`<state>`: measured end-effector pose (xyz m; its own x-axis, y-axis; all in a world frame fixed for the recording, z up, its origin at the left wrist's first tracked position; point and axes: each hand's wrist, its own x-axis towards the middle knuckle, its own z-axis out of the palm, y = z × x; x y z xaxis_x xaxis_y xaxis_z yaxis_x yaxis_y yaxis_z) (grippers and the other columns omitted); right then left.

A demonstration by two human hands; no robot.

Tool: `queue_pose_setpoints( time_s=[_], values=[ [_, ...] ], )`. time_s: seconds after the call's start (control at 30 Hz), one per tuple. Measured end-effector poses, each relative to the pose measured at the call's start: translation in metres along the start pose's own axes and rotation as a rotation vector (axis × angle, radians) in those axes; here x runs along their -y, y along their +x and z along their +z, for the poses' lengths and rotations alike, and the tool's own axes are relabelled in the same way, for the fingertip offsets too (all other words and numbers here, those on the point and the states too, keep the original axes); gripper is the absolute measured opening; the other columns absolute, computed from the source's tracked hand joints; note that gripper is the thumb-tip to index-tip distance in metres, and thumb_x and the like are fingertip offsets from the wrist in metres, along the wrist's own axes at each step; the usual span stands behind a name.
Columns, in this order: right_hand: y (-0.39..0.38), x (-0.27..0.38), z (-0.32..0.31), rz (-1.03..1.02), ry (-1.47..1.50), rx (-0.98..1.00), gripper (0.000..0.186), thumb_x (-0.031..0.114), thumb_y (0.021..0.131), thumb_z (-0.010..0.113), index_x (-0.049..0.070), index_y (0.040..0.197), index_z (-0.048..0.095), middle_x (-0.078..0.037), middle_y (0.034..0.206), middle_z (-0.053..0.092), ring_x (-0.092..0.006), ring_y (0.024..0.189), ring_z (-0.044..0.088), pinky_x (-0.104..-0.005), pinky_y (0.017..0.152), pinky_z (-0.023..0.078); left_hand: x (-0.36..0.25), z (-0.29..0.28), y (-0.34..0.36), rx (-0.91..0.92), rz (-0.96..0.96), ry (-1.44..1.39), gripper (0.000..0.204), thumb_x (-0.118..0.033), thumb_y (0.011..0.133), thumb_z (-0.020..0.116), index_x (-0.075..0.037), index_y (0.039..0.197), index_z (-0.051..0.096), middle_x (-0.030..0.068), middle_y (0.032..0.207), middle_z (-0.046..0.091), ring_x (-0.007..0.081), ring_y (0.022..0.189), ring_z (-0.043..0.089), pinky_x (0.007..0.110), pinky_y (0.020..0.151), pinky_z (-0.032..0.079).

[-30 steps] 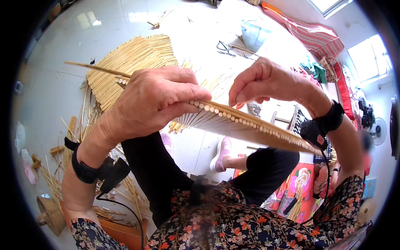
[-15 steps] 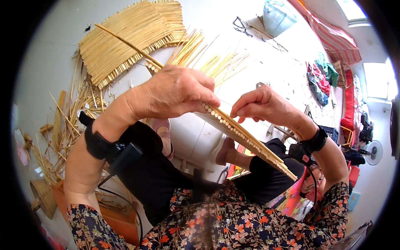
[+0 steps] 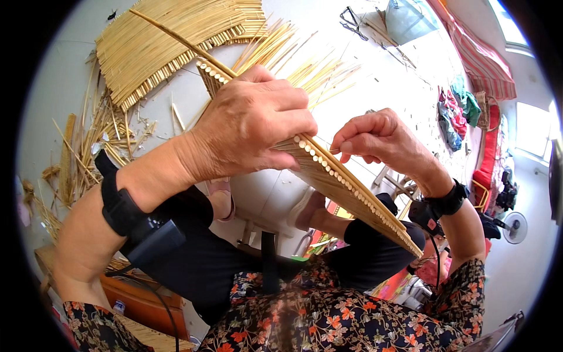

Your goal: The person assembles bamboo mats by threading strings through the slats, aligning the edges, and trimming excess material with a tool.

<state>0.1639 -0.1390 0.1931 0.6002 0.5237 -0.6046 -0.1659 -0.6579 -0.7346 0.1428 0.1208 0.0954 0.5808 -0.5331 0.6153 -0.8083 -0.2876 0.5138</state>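
Note:
My left hand (image 3: 252,120) grips a narrow panel of straw-coloured sticks (image 3: 346,188) near its upper middle, fingers wrapped over it. The panel slants from upper left to lower right, with pale round stick ends along its edge and a longer rod on top. My right hand (image 3: 369,141) is closed in a pinch just beside that edge; a thin strand seems to be between thumb and forefinger, too small to name surely. The panel's lower end lies over my right knee. On the floor beyond are finished stick mats (image 3: 164,38) and loose sticks (image 3: 293,70).
A pale blue bucket (image 3: 410,20) stands at the back. At right are striped cloth (image 3: 475,64), heaped clothes (image 3: 454,117), a red padded seat (image 3: 489,170) and a white fan (image 3: 515,227). An orange wooden piece (image 3: 146,299) sits low at left, beside scattered straw (image 3: 99,146).
The view has shifted. The panel tilts more steeply, its lower end sunk toward my right knee. My right hand stays pinched beside the edge, and my left hand keeps its grip.

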Motion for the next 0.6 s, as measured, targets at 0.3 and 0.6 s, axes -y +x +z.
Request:
queue_pose_setpoints(
  time_s=[0.3, 0.6],
  values=[
    [-0.007, 0.015, 0.001, 0.043, -0.24, 0.023, 0.013, 0.011, 0.098, 0.069, 0.005, 0.104, 0.078, 0.004, 0.079, 0.071, -0.0024, 0.067, 0.057, -0.0218, 0.059, 0.047, -0.009, 0.02, -0.004, -0.075, -0.026, 0.053, 0.036, -0.024, 0.057, 0.091, -0.016, 0.085, 0.07, -0.0024, 0.081, 0.06, 0.0177, 0.08, 0.063, 0.034, 0.072, 0.043],
    [0.001, 0.0, 0.005, -0.03, -0.301, 0.048, 0.013, 0.01, 0.099, 0.065, 0.004, 0.105, 0.075, 0.001, 0.076, 0.068, -0.006, 0.068, 0.059, -0.025, 0.063, 0.05, -0.005, 0.03, -0.009, -0.071, -0.042, 0.036, 0.033, -0.022, 0.058, 0.09, -0.015, 0.083, 0.07, -0.002, 0.081, 0.06, 0.0181, 0.08, 0.063, 0.035, 0.071, 0.043]
  ],
)
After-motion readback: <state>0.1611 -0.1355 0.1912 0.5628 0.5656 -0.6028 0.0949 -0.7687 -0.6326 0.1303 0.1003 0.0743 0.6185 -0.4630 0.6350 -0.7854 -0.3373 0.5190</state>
